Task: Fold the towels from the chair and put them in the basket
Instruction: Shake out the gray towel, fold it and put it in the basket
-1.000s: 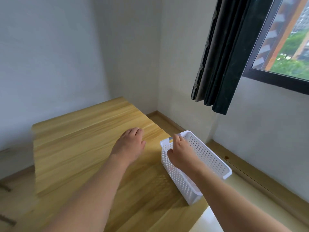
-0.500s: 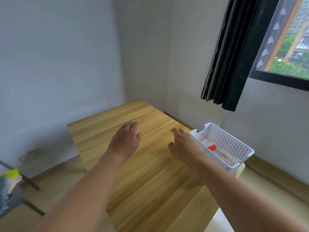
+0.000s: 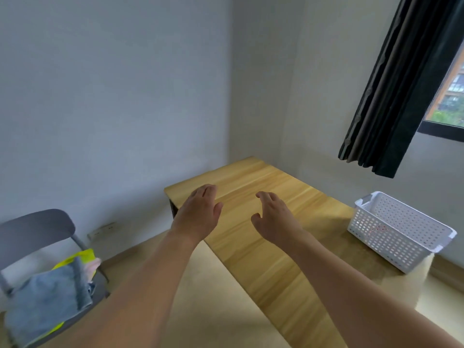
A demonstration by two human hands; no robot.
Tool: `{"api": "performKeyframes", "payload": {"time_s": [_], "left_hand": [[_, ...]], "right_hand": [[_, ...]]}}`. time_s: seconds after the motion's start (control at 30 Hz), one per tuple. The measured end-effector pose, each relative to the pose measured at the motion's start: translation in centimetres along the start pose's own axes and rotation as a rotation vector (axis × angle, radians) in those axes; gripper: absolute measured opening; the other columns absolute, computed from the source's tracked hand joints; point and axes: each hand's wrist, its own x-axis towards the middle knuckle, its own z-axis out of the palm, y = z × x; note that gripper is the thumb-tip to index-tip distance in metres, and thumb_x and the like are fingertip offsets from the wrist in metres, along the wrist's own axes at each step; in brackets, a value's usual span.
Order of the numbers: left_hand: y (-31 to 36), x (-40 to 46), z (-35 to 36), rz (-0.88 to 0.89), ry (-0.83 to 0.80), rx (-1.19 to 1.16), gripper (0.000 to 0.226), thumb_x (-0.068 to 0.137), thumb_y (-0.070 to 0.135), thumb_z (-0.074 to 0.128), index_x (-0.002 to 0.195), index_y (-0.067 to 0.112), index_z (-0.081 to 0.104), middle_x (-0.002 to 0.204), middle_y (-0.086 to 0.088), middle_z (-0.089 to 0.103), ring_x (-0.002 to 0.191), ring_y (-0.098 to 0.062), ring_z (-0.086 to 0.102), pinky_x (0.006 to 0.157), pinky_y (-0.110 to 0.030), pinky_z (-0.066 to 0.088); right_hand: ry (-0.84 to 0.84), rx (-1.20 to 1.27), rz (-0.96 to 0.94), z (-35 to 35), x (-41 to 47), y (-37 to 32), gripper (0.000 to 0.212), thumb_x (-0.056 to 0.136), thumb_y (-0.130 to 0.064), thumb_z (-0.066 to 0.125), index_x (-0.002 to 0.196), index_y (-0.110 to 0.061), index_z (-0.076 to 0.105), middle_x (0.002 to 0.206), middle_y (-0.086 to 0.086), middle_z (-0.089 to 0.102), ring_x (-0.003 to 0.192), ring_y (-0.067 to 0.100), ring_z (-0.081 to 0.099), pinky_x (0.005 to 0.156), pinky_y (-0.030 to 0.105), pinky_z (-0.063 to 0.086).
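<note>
Holding nothing, we keep our left hand (image 3: 198, 214) and right hand (image 3: 275, 218) spread, fingers loose, side by side above the wooden table (image 3: 266, 249). The white basket (image 3: 399, 229) sits at the table's right edge, well apart from both hands. Far to the left, the towels (image 3: 47, 290) lie heaped on the grey chair (image 3: 35, 228): grey on top, yellow beneath.

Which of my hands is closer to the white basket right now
Right. Your right hand hovers open above the middle of the table, left of the white basket with bare wood between. Your left hand is farther left, near the table's left edge.
</note>
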Motion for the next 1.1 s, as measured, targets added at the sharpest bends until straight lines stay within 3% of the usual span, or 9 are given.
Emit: {"api": "performKeyframes", "payload": {"time_s": [0.33,0.47,0.6,0.8,1.1], "left_hand": [[-18.0,-2.6,-6.6,-0.102,-0.048,0.100,0.049,0.099,0.028,0.043,0.144,0.011,0.035,0.150,-0.004,0.037,0.139,-0.020,0.031,0.113,-0.035,0.030],[-27.4,-4.6,-9.1,-0.102,-0.103,0.165,0.049,0.097,0.029,0.047,0.142,0.011,0.037,0.148,-0.004,0.040,0.137,-0.021,0.035,0.110,-0.036,0.034],[-37.4,-4.8,-12.2,-0.151,-0.041,0.122,0.047,0.096,0.029,0.048,0.139,0.011,0.042,0.144,-0.003,0.044,0.134,-0.022,0.038,0.104,-0.039,0.039],[-51.3,-6.2,-14.7,-0.197,-0.148,0.075,0.046,0.097,0.023,0.049,0.139,0.005,0.042,0.142,-0.011,0.045,0.132,-0.026,0.039,0.106,-0.032,0.030],[-61.5,-3.2,-16.1,-0.179,-0.173,0.090,0.047,0.097,0.024,0.046,0.142,0.012,0.039,0.148,-0.003,0.039,0.136,-0.020,0.036,0.106,-0.027,0.028]], "right_hand": [[-0.032,0.023,-0.060,7.2,3.4,-13.0,0.057,0.091,-0.018,0.047,0.145,-0.011,0.030,0.146,0.007,0.035,0.132,0.025,0.037,0.106,0.031,0.031],[-0.051,0.053,-0.090,12.3,5.3,-21.2,0.058,0.089,-0.017,0.049,0.144,-0.009,0.032,0.145,0.009,0.038,0.131,0.027,0.038,0.107,0.033,0.032],[-0.039,0.070,-0.108,18.0,7.7,-30.0,0.055,0.088,-0.015,0.049,0.141,-0.011,0.035,0.143,0.008,0.039,0.130,0.027,0.039,0.105,0.031,0.032],[-0.131,0.089,-0.043,26.4,10.3,-41.3,0.055,0.089,-0.017,0.047,0.142,-0.013,0.033,0.143,0.005,0.037,0.128,0.024,0.038,0.105,0.033,0.033],[-0.147,0.071,0.028,32.0,17.1,-47.5,0.053,0.091,-0.020,0.045,0.142,-0.013,0.034,0.143,0.006,0.038,0.124,0.025,0.043,0.098,0.034,0.037]]}}
